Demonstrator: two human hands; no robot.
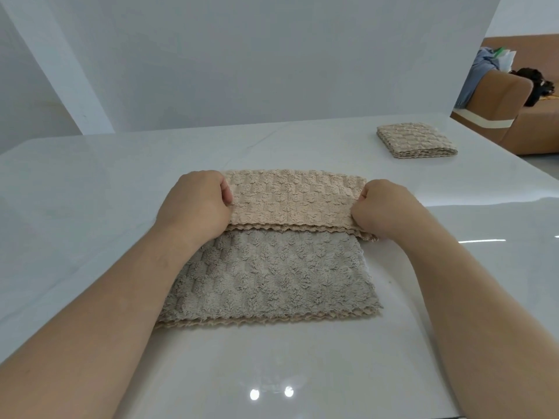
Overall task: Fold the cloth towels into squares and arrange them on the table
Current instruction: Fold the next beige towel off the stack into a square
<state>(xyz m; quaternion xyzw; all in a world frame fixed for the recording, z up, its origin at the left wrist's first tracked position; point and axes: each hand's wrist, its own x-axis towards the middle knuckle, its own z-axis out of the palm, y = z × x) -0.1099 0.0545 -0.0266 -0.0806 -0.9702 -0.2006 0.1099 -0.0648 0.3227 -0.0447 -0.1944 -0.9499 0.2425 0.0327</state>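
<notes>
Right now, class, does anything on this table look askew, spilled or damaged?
Nothing spilled or damaged. One small thing: on the near towel, gripped by the left hand and right hand, the flap's right end juts slightly past the layer beneath, so the fold looks a little off square. The far towel looks neat.

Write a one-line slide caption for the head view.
Left hand and right hand pinch a half-folded towel on the table; a folded towel lies far right.

A glossy, smooth white table [90,182] reflects ceiling lights. At centre lies a plush beige-and-grey cloth towel [266,267] — ridged weave above, fluffy nap below. At two o'clock, a folded beige textured cloth square [416,142] — matt.
</notes>
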